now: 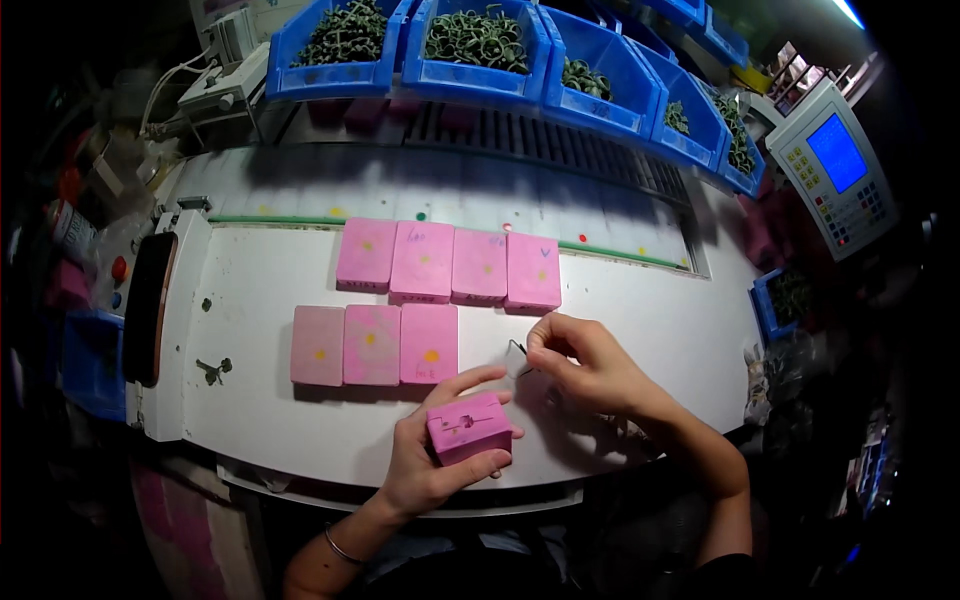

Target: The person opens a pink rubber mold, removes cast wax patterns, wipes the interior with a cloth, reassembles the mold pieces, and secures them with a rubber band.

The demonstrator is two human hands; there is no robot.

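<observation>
Pink block [468, 427] with grooved top face gripped in left hand [432, 462], above near edge of white table [250, 400]; right hand [580, 362] pinches thin dark wire piece [517, 352] between fingertips; 7 pink blocks [447, 262] in 2 rows beyond; risk: light pinch, wire may slip, drop off edge

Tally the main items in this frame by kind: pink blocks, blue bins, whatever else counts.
Pink blocks on the table: 7
Pink block in the left hand: 1
Blue bins of dark parts: 5
Thin wire piece in the right hand: 1
Total: 14
</observation>
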